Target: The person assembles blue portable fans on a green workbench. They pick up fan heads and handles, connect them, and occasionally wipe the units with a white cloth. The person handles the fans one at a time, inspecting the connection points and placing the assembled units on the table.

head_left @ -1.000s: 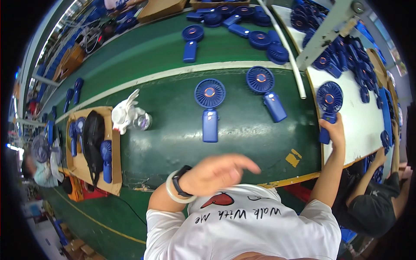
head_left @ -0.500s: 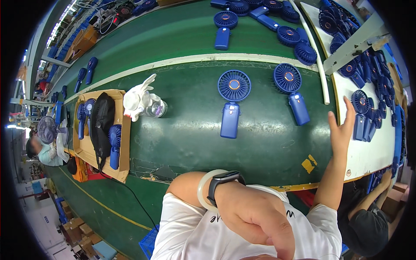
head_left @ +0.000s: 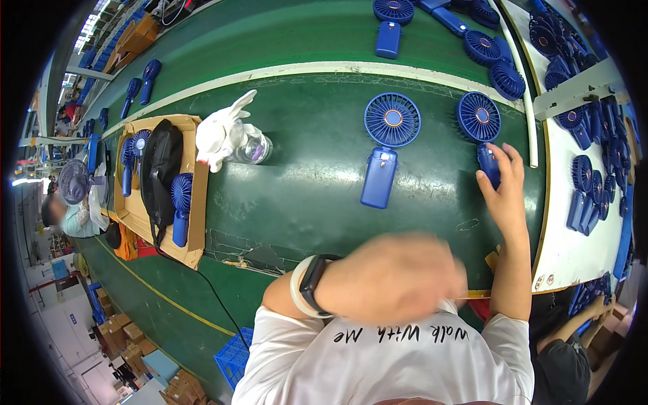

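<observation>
Two blue handheld fans lie on the green worktable (head_left: 304, 209). The right-hand fan (head_left: 478, 117) has its handle between the thumb and fingers of my right hand (head_left: 505, 185), which partly cover it. Beside it on the left, the other fan (head_left: 393, 120) lies face up with its handle towards me, untouched. My left hand (head_left: 405, 277) is in front of my chest over the table's near edge, smeared by motion, so its fingers cannot be made out. A dark watch (head_left: 312, 283) and a pale band are on that wrist.
A white rabbit figure (head_left: 219, 138) stands by a clear jar (head_left: 255, 150). Left of it, a cardboard tray (head_left: 196, 223) holds fans and a black pouch (head_left: 160, 179). More fans lie on the far belt and the white board (head_left: 553, 260) at right. Another person's arm (head_left: 570, 324) shows there.
My right hand has moved left from beside the white board onto the right-hand fan's handle. My left hand has risen a little and blurred. The whole view has shifted slightly.
</observation>
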